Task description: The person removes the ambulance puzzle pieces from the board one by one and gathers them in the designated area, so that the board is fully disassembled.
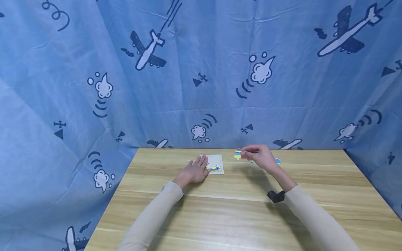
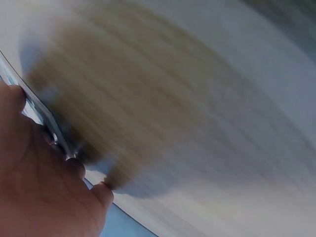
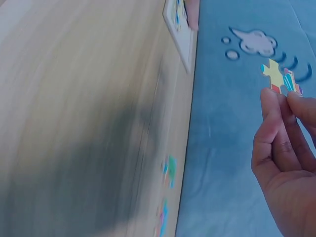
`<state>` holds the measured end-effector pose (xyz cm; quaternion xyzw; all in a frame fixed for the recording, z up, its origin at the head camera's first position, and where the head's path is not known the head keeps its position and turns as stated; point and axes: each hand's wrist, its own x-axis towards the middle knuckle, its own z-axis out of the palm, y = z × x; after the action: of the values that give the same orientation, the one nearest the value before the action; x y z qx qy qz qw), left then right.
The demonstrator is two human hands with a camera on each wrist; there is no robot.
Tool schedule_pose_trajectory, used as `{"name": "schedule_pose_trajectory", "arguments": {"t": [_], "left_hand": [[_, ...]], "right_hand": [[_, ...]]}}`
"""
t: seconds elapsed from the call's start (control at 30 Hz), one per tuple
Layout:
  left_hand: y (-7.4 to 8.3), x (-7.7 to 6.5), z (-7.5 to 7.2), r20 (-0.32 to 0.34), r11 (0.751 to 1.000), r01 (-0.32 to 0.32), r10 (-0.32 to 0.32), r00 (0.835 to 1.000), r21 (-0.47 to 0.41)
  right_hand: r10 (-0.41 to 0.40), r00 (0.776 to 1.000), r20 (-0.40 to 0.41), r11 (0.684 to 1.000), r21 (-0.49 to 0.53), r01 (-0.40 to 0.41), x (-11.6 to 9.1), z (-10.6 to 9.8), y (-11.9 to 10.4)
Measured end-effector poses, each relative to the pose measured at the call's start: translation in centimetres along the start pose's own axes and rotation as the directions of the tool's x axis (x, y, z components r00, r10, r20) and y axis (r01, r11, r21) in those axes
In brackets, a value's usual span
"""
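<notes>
My right hand (image 1: 260, 157) pinches a yellow and blue jigsaw piece (image 1: 237, 155) between thumb and fingertips, above the table to the right of the puzzle board. The right wrist view shows the same piece (image 3: 274, 76) held up against the curtain. With fingers spread, my left hand (image 1: 196, 170) rests on the left side of a white-framed puzzle board (image 1: 222, 164). Colourful pieces (image 1: 216, 168) lie along the lower part of the board; my hand hides its left part. In the left wrist view, the left hand (image 2: 44, 173) lies over the board's edge.
Loose jigsaw pieces lie on the wooden table (image 1: 220, 216) near its back edge, one of them a blue piece (image 1: 277, 160) beyond the right hand. A blue curtain (image 1: 201, 87) with airplane prints hangs right behind the table. A black strap device (image 1: 276, 196) sits at the right wrist.
</notes>
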<state>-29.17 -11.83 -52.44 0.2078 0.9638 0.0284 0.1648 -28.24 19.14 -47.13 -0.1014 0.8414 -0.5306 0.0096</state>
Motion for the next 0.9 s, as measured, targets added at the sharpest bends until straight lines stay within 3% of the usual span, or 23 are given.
{"name": "schedule_pose_trajectory", "arguments": {"t": [0.27,0.57,0.73,0.9], "left_hand": [[0.1,0.0,-0.2,0.002,1.000,-0.003,0.003,1.000,-0.012],[0.3,-0.2,0.0,0.010,1.000,-0.007,0.007,1.000,-0.006],[0.2,-0.3,-0.2,0.009,1.000,-0.007,0.007,1.000,-0.006],[-0.3,0.7,0.5,0.009,1.000,-0.004,0.004,1.000,-0.027]], "right_hand": [[0.083,0.995,-0.053,0.996,-0.019,-0.084,-1.9,-3.4,1.9],[0.102,0.993,-0.059,0.988,-0.110,-0.108,-3.8,-6.5,4.5],[0.117,0.991,-0.061,0.979,-0.161,-0.126,-4.6,-7.5,5.1],[0.142,0.988,-0.061,0.973,-0.172,-0.151,-5.0,-7.7,6.2]]}}
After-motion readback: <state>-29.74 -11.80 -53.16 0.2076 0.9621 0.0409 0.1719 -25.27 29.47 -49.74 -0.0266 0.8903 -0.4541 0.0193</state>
